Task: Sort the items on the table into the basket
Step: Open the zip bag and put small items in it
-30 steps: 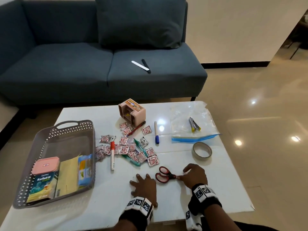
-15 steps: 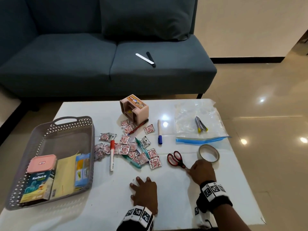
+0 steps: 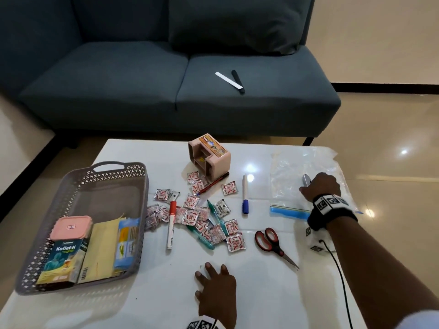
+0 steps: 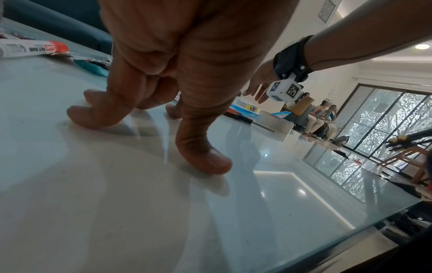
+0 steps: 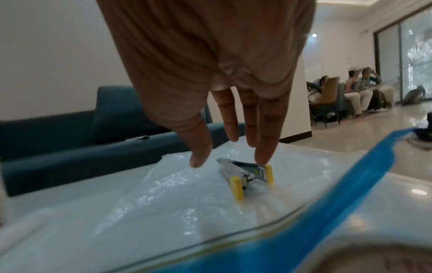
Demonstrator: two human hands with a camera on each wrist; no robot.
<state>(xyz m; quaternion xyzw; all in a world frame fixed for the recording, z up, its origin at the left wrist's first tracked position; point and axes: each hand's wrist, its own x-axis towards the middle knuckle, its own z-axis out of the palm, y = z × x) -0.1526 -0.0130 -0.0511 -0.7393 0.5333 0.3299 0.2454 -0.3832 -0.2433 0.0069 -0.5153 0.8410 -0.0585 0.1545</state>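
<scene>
Fingers spread wide, holding nothing, the right hand point(image 5: 224, 103) is lowered onto the stapler point(image 5: 245, 171) on the far-right plastic bag point(image 5: 140, 194); the left hand point(image 3: 217, 293) is rested flat, likely for support.

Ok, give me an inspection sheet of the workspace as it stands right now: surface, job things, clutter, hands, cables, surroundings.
Surface: glossy white table, reflective.
Job's things: grey perforated plastic basket at left holds a pink-lidded box, a Koflet-H carton, a yellow envelope. Red-handled scissors, blue-capped marker, red-capped marker, red-printed sachets lie loose.
Clutter: clear zip bag with blue seal, small metal stapler with yellow ends on it; pink plastic holder.
Hands: left hand fingertips on table; right hand, no grip, fingers straight over stapler.
Cables: black wire from right wrist.
Surroundings: dark blue sofa, two nail files on it.
</scene>
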